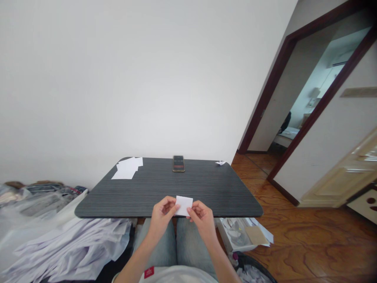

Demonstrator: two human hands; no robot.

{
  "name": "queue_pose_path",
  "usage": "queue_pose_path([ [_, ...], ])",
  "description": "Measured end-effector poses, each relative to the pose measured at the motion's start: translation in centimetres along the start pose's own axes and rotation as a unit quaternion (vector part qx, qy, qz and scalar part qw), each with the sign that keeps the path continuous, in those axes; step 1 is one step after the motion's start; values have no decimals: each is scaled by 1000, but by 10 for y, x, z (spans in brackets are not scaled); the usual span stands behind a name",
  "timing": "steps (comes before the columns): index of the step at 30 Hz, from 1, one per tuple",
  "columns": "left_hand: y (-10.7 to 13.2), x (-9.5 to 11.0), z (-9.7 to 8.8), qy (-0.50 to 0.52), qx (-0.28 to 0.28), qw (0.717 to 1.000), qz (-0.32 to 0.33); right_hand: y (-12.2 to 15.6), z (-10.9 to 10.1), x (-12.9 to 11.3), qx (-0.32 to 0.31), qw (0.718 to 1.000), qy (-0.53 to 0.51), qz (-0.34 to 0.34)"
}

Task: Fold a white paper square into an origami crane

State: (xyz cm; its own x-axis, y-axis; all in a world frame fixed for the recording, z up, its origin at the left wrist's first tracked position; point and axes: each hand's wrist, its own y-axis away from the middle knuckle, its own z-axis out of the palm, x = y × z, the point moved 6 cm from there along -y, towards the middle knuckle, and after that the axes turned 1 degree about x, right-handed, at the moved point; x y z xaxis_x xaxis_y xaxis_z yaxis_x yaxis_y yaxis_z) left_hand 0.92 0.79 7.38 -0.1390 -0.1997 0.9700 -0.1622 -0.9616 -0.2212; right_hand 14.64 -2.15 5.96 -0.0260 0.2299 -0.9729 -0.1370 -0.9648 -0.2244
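Note:
A small white piece of paper [184, 205], roughly square, is held up at the near edge of the dark table [165, 186]. My left hand [163, 212] pinches its left side between thumb and fingers. At the lower right corner, my right hand [202, 217] grips it the same way, thumb on the front. Whether the paper is folded in layers cannot be made out. Several white paper sheets [126, 169] lie overlapping at the table's back left. A small folded white paper shape [220, 162] rests at the back right corner.
A phone-like device [178, 163] stands at the table's back middle, near the white wall [176, 78]. Piled white cloth [73, 247] lies at the lower left. Below the table's right side are a box of papers [238, 236] and a dark bin [256, 267].

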Motion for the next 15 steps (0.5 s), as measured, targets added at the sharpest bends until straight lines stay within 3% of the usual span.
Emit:
queue_pose_path([
  [5,1,2,4,-16,-25,999,-13,1,1,-11,2,998,-51,-26],
  [10,1,2,6,-30,-62,998,-2,1,-3,-16,-2,998,-31,-51],
  [15,0,4,7,-38,-77,996,-8,0,-4,-15,-28,999,-32,-23],
])
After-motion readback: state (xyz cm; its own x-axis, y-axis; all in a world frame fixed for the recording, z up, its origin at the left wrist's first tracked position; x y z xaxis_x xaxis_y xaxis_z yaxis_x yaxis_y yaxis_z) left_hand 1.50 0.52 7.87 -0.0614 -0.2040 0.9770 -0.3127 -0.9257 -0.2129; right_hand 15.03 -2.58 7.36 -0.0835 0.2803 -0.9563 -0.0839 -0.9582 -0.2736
